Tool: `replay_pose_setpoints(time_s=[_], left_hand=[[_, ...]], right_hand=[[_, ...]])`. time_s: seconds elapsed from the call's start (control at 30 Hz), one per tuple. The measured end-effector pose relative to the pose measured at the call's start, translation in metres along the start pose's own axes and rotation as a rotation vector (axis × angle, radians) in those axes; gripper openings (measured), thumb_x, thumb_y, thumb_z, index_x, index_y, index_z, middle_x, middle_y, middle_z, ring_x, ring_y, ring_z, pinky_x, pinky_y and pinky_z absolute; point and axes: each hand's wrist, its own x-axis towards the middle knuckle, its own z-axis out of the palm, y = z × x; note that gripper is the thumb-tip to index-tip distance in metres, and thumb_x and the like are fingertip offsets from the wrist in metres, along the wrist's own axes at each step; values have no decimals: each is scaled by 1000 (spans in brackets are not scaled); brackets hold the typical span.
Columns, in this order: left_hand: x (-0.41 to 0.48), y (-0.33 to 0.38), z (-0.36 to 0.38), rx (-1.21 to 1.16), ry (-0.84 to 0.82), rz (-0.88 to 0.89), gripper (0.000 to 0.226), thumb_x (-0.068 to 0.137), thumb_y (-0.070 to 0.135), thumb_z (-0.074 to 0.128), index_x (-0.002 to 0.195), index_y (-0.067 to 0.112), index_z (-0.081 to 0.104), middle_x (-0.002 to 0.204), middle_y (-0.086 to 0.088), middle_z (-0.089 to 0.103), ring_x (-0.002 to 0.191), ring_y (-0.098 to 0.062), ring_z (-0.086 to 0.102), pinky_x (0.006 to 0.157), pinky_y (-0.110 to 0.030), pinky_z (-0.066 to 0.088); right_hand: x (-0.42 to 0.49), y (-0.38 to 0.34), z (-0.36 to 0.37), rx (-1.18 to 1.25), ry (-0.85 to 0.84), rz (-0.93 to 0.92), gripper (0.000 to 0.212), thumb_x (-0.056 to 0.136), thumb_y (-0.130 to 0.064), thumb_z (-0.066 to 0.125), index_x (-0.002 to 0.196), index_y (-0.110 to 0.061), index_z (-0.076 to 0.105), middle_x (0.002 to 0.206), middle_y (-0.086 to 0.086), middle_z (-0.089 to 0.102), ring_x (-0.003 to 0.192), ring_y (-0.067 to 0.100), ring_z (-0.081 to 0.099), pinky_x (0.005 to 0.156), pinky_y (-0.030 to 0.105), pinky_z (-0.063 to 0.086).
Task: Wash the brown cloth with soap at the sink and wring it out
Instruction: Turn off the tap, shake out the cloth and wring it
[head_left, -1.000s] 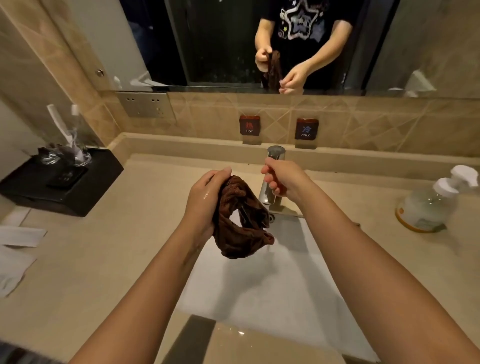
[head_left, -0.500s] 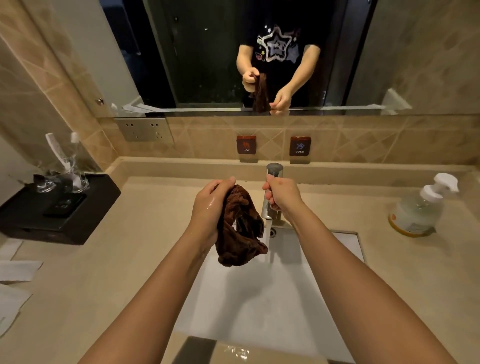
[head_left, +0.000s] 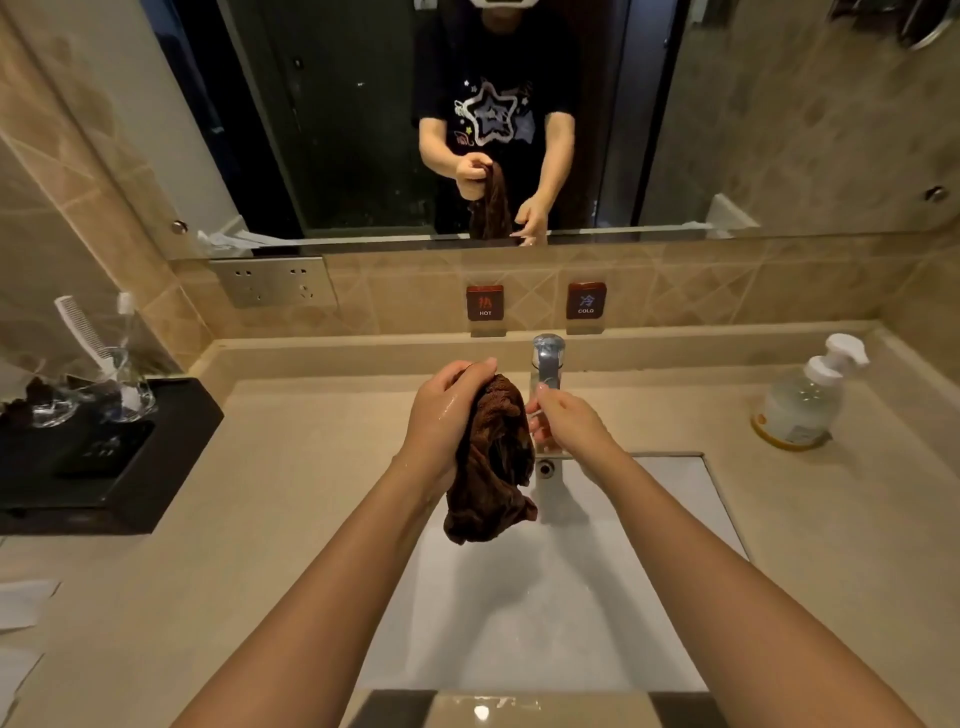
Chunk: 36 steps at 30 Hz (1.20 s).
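1. Gripping the brown cloth (head_left: 491, 462) in the head view, the left hand (head_left: 447, 415) is curled round its top, fingers pressed together over the bunched fabric; the skin looks wet.
2. That cloth hangs in a crumpled bundle from the fist, its lower end dangling above the white sink (head_left: 675, 499) toward the basin's 11 o'clock corner; nothing shows it touching the basin.
3. At 3 o'clock from the cloth, the right hand (head_left: 569, 423) sits in front of the chrome faucet (head_left: 546, 358), fingers loosely curled. Whether they pinch the faucet's lower body or merely rest before it cannot be told, since the hand hides that part.
4. Any water stream is hard to make out; the spout is covered by hand and cloth.
5. A pump soap bottle (head_left: 802, 402) stands on the counter (head_left: 291, 519) at 3 o'clock, well apart from the hands.
6. A black tray (head_left: 171, 467) at 9 o'clock carries clear glasses (head_left: 122, 392) with a white comb (head_left: 78, 325); its left part is cut off by the frame edge.
7. White paper (head_left: 26, 603) at 8 o'clock is also cropped.
8. Small HOT (head_left: 484, 303) and COLD (head_left: 586, 301) plaques sit on the tiled wall at 12 o'clock, below the mirror (head_left: 727, 130).
9. Only the mirrored torso, arms and cloth are legible there.
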Motion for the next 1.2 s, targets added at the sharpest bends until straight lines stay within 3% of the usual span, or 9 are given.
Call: replay_pose_setpoints(time_s=[0.13, 0.27, 0.33, 0.47, 0.7, 0.87, 0.97, 1.07, 1.2], left_hand=[[-2, 6, -2, -74, -114, 38, 17, 89, 23, 60, 76, 14, 65, 75, -1, 62, 73, -14, 60, 70, -28, 49], [-1, 10, 1, -221, -171, 15, 17, 90, 19, 58, 76, 15, 65, 76, -2, 62, 72, -14, 60, 72, -29, 48], [1, 8, 0, -296, -212, -18, 21, 91, 21, 57, 71, 16, 64, 72, -1, 61, 68, -13, 59, 72, -30, 47], [-5, 6, -3, -495, -277, -102, 31, 93, 21, 54, 63, 17, 63, 62, 0, 60, 60, -12, 59, 66, -28, 48], [-25, 10, 10, -542, -345, -155, 35, 94, 21, 50, 63, 15, 64, 58, 0, 64, 56, -11, 62, 61, -26, 50], [-25, 13, 15, -642, -354, -159, 43, 94, 26, 49, 58, 13, 67, 60, -2, 64, 59, -13, 62, 62, -26, 52], [-26, 15, 20, -675, -374, -165, 46, 94, 31, 48, 59, 10, 69, 63, -3, 65, 62, -14, 63, 70, -29, 50], [-29, 13, 27, -657, -389, -138, 47, 94, 33, 47, 62, 9, 72, 66, -5, 67, 66, -15, 64, 77, -30, 48], [-28, 13, 23, -622, -395, -118, 47, 95, 35, 46, 74, 6, 77, 83, -11, 72, 77, -20, 71, 84, -34, 53]], right_hand=[[-43, 46, 1, 149, -189, 29, 64, 90, -63, 18, 132, -24, 49, 123, 0, 58, 115, 18, 54, 95, 35, 45], [-74, 87, 6, 459, -294, 153, 69, 86, -66, 20, 141, -28, 37, 139, 6, 50, 121, 26, 54, 97, 47, 47], [-85, 86, 2, 594, -294, 135, 54, 92, -58, 26, 136, -31, 42, 134, 4, 55, 118, 29, 58, 94, 49, 49], [-97, 77, -16, 344, -249, 117, 36, 92, -47, 47, 124, -33, 56, 119, 0, 66, 107, 21, 65, 85, 36, 55], [-104, 64, -20, 217, -355, -20, 49, 83, -29, 66, 129, -31, 49, 131, -8, 57, 124, 13, 50, 108, 40, 35], [-111, 41, -39, 65, -450, -122, 61, 81, -28, 68, 135, -36, 41, 135, -12, 54, 125, 6, 49, 100, 26, 39], [-111, 23, -49, -31, -448, -165, 56, 80, -38, 67, 132, -39, 45, 136, -11, 51, 127, 12, 44, 102, 33, 34], [-108, 4, -57, -18, -336, -206, 34, 85, -22, 65, 119, -20, 58, 120, 5, 62, 115, 20, 54, 97, 35, 40], [-112, -34, -83, 324, -239, -236, 25, 88, -1, 46, 113, 0, 52, 78, 11, 63, 72, 22, 62, 78, 39, 48]])
